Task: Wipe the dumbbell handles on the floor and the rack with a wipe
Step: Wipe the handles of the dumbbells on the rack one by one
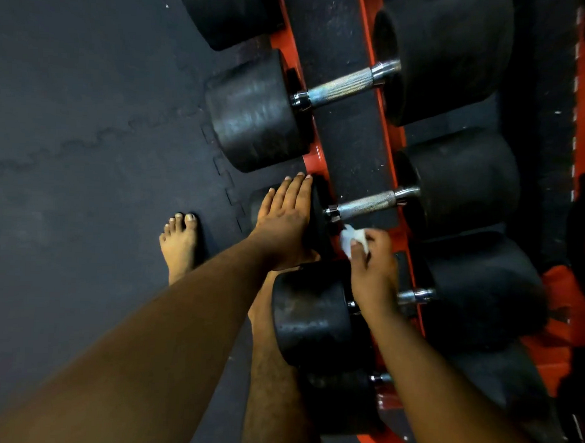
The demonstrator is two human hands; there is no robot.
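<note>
Black dumbbells lie in a row across an orange rack (392, 138). My left hand (286, 217) rests flat, fingers together, on the near head of the middle dumbbell. That dumbbell's knurled steel handle (368, 204) is bare. My right hand (372, 260) is closed on a crumpled white wipe (352, 238), held just below the near end of that handle. Under my right wrist lies another dumbbell; only the far end of its handle (416, 295) shows. A farther dumbbell's handle (344, 85) is fully visible.
The floor is dark interlocking rubber mat (88, 148). My bare foot (181, 244) stands on it left of the rack, and my other leg (272, 386) is close against the rack. More dumbbell heads crowd the rack's far side (465, 181).
</note>
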